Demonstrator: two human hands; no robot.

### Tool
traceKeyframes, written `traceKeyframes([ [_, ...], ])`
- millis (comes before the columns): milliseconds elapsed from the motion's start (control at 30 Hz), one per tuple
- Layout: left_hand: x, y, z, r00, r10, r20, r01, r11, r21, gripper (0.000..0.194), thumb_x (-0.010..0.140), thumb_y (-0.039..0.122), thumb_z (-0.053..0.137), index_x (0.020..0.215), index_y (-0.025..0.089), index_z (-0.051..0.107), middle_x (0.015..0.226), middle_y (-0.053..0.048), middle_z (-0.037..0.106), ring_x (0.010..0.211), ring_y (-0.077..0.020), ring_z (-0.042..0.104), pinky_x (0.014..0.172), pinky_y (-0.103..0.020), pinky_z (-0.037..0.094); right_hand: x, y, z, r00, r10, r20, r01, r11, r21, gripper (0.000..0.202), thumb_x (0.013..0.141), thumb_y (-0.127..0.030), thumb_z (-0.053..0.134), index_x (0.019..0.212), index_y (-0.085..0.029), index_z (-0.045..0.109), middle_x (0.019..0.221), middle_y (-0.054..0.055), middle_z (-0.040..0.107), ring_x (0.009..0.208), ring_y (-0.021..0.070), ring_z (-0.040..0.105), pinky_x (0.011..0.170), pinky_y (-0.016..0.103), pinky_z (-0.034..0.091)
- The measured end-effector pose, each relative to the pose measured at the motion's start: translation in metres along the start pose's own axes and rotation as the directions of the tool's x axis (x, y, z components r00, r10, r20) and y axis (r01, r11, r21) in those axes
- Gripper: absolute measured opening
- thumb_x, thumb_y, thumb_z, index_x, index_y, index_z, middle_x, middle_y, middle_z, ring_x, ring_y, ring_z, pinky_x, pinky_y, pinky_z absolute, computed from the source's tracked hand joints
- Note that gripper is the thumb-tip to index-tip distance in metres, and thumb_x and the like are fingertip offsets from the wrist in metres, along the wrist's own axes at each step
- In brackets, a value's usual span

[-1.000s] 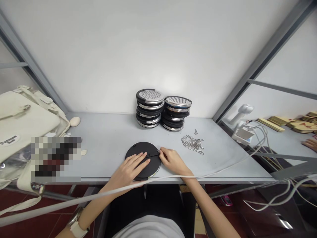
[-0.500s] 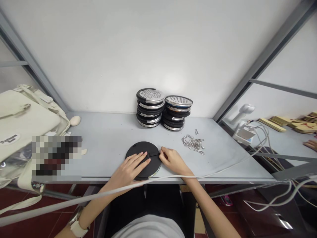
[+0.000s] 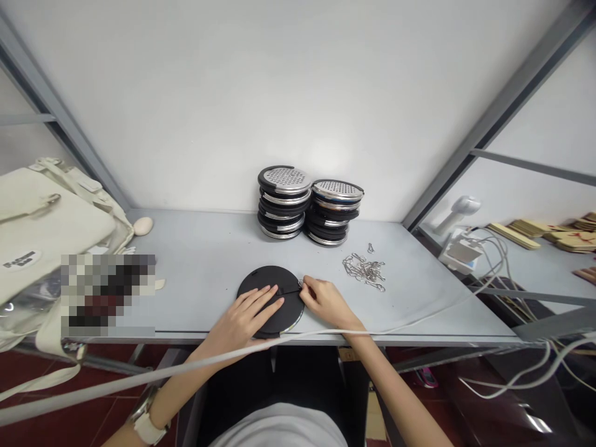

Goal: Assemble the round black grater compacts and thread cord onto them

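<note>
A round black disc [image 3: 270,276] lies at the front edge of the grey table, with a thin strip of metal or coloured rim along its lower right side. My left hand [image 3: 244,316] rests flat across it, fingers stretched out and pressing on its top. A short black strap [image 3: 291,291] crosses the disc toward the right. At that right edge my right hand [image 3: 321,299] is closed in a pinch on a small metal clip [image 3: 300,283]; most of the clip is hidden by the fingers. Several loose metal clips [image 3: 365,271] lie in a pile to the right.
Two stacks of round perforated metal pieces with black rims [image 3: 286,202] stand against the wall. A cream bag [image 3: 51,230] and an egg-shaped object [image 3: 143,226] are at left. A white cable [image 3: 200,360] runs across in front of my arms. A scanner [image 3: 459,214] stands at right.
Almost nothing differs. Both hands keep their places on the disc and the clip; the whole view has shifted very slightly.
</note>
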State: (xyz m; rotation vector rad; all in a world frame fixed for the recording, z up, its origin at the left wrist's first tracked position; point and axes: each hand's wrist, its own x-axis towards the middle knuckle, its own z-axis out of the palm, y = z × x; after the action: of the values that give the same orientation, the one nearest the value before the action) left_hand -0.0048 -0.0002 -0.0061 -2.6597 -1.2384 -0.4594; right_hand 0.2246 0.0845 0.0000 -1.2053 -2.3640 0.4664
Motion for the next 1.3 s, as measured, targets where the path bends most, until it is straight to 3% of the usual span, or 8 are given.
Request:
traceKeyframes([
  [567, 0.0000, 0.0008, -0.0003, 1.000, -0.003, -0.013, 0.002, 1.000, -0.013, 0.064, 0.089, 0.039, 0.054, 0.144, 0.016, 0.032, 0.150, -0.014, 0.029, 0.138, -0.0275, 0.028, 0.110, -0.045, 0.033, -0.0005, 0.0011, 0.0005, 1.000, -0.008, -0.005, 0.008, 1.000, 0.022, 0.020, 0.089, -0.021, 0.039, 0.069, -0.021, 0.039, 0.056, -0.004, 0.046, 0.050, 0.0102, 0.044, 0.055, 0.021, 0.027],
  [1300, 0.0003, 0.0015, -0.0025, 0.999, -0.006, -0.044, 0.004, 0.998, -0.058, 0.063, 0.087, 0.041, 0.057, 0.141, 0.017, 0.037, 0.140, -0.016, 0.044, 0.133, -0.0283, 0.037, 0.106, -0.047, 0.038, -0.0002, 0.0019, 0.0009, 1.000, -0.006, 0.001, 0.006, 1.000, 0.020, 0.022, 0.091, -0.022, 0.038, 0.069, -0.021, 0.036, 0.056, -0.004, 0.046, 0.050, 0.0103, 0.044, 0.055, 0.021, 0.027],
])
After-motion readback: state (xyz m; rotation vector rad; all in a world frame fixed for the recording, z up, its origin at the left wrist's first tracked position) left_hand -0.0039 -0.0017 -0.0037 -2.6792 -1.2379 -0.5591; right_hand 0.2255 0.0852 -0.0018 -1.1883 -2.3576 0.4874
